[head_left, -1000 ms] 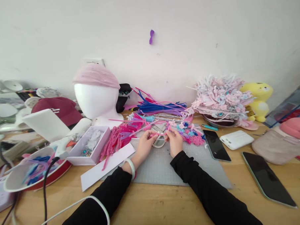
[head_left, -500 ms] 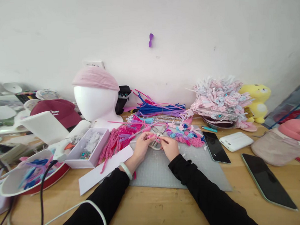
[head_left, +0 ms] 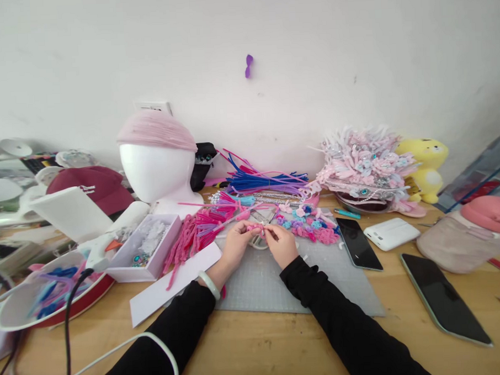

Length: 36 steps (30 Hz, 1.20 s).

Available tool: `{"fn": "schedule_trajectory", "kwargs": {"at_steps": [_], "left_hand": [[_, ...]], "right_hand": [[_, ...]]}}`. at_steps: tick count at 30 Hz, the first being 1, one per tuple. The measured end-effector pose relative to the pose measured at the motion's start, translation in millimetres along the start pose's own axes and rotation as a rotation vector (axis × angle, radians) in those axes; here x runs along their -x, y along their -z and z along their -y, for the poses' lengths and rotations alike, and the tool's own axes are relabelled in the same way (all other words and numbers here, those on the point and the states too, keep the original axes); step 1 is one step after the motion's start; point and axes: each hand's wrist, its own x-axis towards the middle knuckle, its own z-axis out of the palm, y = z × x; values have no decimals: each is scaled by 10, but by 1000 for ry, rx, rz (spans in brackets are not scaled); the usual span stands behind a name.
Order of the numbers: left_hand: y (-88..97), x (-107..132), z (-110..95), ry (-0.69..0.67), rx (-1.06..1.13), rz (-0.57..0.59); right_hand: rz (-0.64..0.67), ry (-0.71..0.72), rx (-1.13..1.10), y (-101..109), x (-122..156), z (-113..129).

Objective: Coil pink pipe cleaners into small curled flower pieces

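Near edge: a white cable arching over the left black sleeve, with the wooden tabletop running between the forearms
Mat: a grey cutting mat, flat under both hands
Left hand: fingertips pinched on a pink fuzzy piece, a pale bangle at the wrist
Right hand: thumb and finger closed on the same piece, close beside the left fingertips
Pink piece: between the two sets of fingertips, above the scissors, its exact shape too small to tell
Right side: a nearer phone, a farther phone and a white power bank
Left side: a white strip and a lilac box of trinkets
Beyond the hands: pink stems to the left, coloured fuzzy pieces to the right
Back: a white mannequin head wearing a pink wrap, blue stems, a frilly headpiece, a yellow plush toy
Wall: a purple bow-shaped thing
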Motion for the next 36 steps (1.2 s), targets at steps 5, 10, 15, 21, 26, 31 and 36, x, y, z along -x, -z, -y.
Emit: {"fn": "schedule_trajectory", "kwargs": {"at_steps": [5,10,15,21,26,31,36], "left_hand": [[-2,9,-18,-49,-21,-57],[-7,10,-15,-30,-39,-37],[4,5,5,-28,-60,-27],[8,-4,12,6,-75,-23],[12,-15,13,9,-48,-5],[24,-23,24,65,-62,43],[23,-38,35,84,-3,47]], "right_hand": [[-70,-2,60,1,-4,2],[-50,62,82,13,-6,1],[-2,129,115,39,-16,22],[46,113,113,52,-27,6],[68,36,37,43,-14,27],[120,-73,-119,44,-21,24],[97,-233,-287,4,-39,-35]]}}
